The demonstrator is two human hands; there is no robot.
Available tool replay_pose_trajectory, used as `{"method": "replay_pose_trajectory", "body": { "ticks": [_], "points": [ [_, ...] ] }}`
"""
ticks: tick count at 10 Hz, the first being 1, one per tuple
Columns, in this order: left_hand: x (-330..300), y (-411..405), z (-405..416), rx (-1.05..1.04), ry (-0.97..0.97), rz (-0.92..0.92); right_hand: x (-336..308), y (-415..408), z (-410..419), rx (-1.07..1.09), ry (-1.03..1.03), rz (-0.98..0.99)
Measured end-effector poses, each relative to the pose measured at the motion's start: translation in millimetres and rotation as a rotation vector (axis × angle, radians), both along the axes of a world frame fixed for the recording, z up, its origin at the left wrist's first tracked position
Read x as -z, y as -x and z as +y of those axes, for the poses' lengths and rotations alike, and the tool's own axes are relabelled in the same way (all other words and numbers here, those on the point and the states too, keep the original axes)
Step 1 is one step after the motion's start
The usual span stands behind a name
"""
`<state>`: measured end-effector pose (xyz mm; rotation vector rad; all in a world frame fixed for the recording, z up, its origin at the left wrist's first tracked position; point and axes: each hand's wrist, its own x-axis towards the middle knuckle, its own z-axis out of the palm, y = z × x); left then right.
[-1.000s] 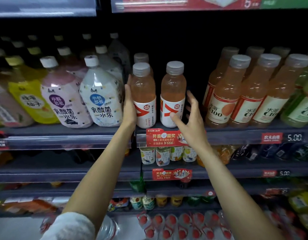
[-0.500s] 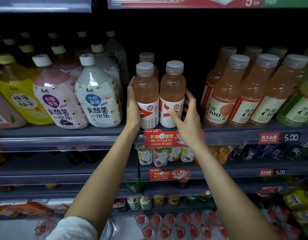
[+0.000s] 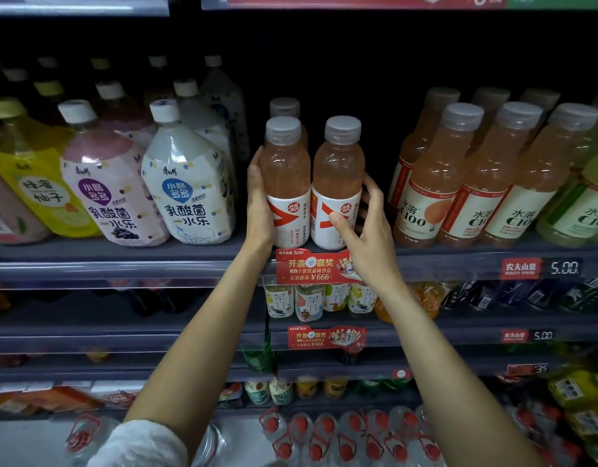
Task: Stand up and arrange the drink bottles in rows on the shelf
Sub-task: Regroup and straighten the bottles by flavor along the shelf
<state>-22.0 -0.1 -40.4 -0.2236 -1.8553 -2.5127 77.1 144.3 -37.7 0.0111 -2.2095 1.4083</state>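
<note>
Two pink drink bottles with grey caps and red-and-white labels stand side by side at the front of the shelf point(image 3: 223, 256). My left hand point(image 3: 258, 203) presses against the left side of the left pink bottle point(image 3: 284, 173). My right hand point(image 3: 366, 227) wraps the right side of the right pink bottle point(image 3: 338, 173), thumb on its label. A third bottle of the same kind point(image 3: 284, 107) stands behind the left one, mostly hidden.
Big white and pink yoghurt-drink bottles point(image 3: 186, 183) lean on the left. Orange C100 bottles point(image 3: 459, 176) fill the right. A red promo tag point(image 3: 311, 266) hangs on the shelf edge. Lower shelves hold small tea bottles point(image 3: 311, 299) and water jugs point(image 3: 324, 436).
Both hands have closed in on the pair of pink bottles; the right hand went from open and apart to wrapping the right bottle, and the two bottles now stand tight together.
</note>
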Motion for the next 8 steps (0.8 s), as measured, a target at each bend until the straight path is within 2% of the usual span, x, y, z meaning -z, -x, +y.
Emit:
{"method": "replay_pose_trajectory", "body": {
  "ticks": [5, 6, 8],
  "points": [
    [-3, -7, -2, -0.008, 0.025, -0.04, -5, -4, -3, -0.003, 0.015, -0.039],
    [-6, -11, 0, -0.025, 0.017, -0.041, -9, -4, -3, 0.057, -0.052, -0.024],
    [-2, -10, 2, -0.158, 0.046, -0.035, -24, -16, 0, 0.113, -0.089, -0.026]
  ]
}}
